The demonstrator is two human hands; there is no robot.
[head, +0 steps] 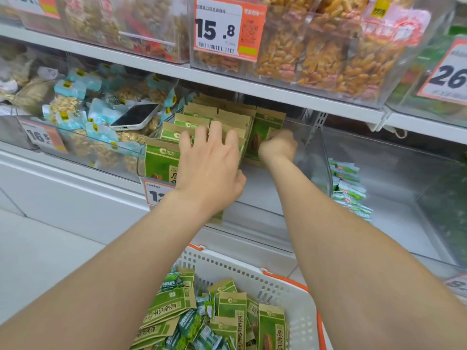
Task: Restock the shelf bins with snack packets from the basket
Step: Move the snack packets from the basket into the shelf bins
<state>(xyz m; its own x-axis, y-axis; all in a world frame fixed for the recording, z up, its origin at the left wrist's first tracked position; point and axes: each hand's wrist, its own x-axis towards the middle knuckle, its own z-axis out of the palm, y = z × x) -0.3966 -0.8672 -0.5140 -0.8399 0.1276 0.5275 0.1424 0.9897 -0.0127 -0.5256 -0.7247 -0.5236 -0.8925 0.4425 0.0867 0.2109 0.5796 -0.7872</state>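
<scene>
A clear shelf bin (317, 152) holds a row of upright green-and-tan snack packets (217, 114). My left hand (209, 162) lies over the front packets, fingers spread across their tops and thumb at the side of the stack. My right hand (279, 146) reaches into the bin at the right end of the row and grips one green packet (265, 130). Below, a white basket with orange trim (283, 286) contains more of the same green packets (232, 314) and small green sachets.
A white phone (135, 117) lies on nut packets in the left bin (75, 145). The bin to the right (404, 198) holds small green sachets (350, 188). The upper shelf carries bins of orange snacks behind price tags (218, 26).
</scene>
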